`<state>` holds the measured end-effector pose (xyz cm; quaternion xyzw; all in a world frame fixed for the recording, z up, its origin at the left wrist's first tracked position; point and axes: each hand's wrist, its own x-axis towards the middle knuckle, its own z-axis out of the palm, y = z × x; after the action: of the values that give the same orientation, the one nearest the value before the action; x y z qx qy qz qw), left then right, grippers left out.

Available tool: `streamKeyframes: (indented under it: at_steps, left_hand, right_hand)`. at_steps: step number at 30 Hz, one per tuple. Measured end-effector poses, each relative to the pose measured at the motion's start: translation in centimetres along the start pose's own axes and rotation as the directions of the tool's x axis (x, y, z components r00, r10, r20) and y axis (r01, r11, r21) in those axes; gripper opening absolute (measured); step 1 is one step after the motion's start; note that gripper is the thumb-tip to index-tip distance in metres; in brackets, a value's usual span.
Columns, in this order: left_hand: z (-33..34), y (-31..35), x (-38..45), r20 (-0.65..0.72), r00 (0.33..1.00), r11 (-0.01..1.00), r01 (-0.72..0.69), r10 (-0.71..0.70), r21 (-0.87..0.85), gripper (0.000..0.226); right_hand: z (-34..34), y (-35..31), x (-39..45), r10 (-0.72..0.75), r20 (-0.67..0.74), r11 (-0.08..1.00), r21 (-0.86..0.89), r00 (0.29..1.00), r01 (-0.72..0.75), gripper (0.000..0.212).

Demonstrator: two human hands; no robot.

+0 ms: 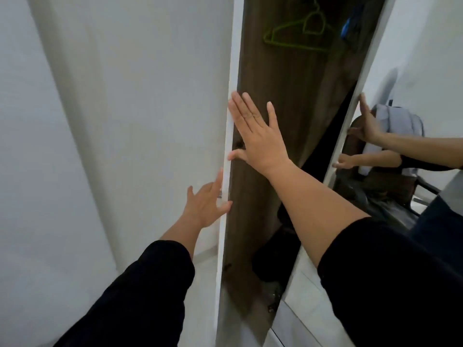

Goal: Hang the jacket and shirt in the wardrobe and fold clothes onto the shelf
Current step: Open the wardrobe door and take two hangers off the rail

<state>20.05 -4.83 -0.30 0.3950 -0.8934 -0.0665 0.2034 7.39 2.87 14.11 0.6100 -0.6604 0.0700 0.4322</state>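
Note:
The wardrobe stands partly open, showing its brown wood-grain inner side (pixel 273 78). My right hand (pixel 258 136) lies flat with straight fingers on the white edge of the left door (pixel 226 151). My left hand (pixel 208 204) is lower down, fingers spread, touching the same edge from the white outer side. Green wire hangers (pixel 298 33) hang empty at the top inside. A blue item (pixel 349 27) shows next to them. No jacket or shirt is in either hand.
The right door carries a mirror (pixel 406 101) that reflects my arms, a pale garment over a chair and dark clothes. Dark things lie low inside the wardrobe (pixel 273 261). A white wall (pixel 75 146) fills the left.

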Motion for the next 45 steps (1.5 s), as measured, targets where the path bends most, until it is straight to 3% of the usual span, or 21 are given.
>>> streamKeyframes:
  at_steps: [5, 16, 23, 28, 34, 39, 45]
  left_hand:
    - [-1.5, -5.0, -1.5, -0.205, 0.978, 0.989, 0.005, 0.025, 0.146, 0.099]
    - [-4.4, -15.0, 0.7, -0.332, 0.932, 0.936, 0.237, -0.144, 0.259, 0.097]
    - [-7.1, -18.5, 6.7, -0.401, 0.877, 0.871, 0.397, -0.266, 0.289, 0.104]
    - [-7.6, -20.8, 11.2, -0.469, 0.827, 0.820, 0.482, -0.310, 0.309, 0.112]
    - [-8.7, -23.7, 16.4, -0.534, 0.807, 0.833, 0.462, -0.252, 0.305, 0.114]
    - [-10.0, -25.2, 20.6, -0.461, 0.876, 0.824, 0.364, -0.143, 0.435, 0.106]
    - [-11.1, -27.8, 23.9, -0.440, 0.898, 0.848, 0.247, -0.018, 0.470, 0.102]
  right_hand:
    - [1.2, -3.9, 3.7, -0.048, -0.002, 0.993, 0.110, 0.999, 0.048, 0.099]
    - [8.2, -10.8, 13.0, -0.228, -0.061, 0.921, 0.311, 0.972, 0.235, 0.088]
    - [13.0, -11.9, 20.1, -0.290, -0.143, 0.881, 0.346, 0.946, 0.322, 0.090]
    - [16.9, -11.3, 23.1, -0.300, -0.120, 0.883, 0.341, 0.946, 0.323, 0.090]
    - [20.1, -10.9, 26.0, -0.277, -0.098, 0.910, 0.293, 0.956, 0.294, 0.088]
    - [21.7, -10.7, 28.1, -0.208, -0.059, 0.937, 0.274, 0.976, 0.216, 0.086]
    - [23.1, -10.7, 30.1, -0.113, -0.032, 0.972, 0.205, 0.993, 0.117, 0.085]
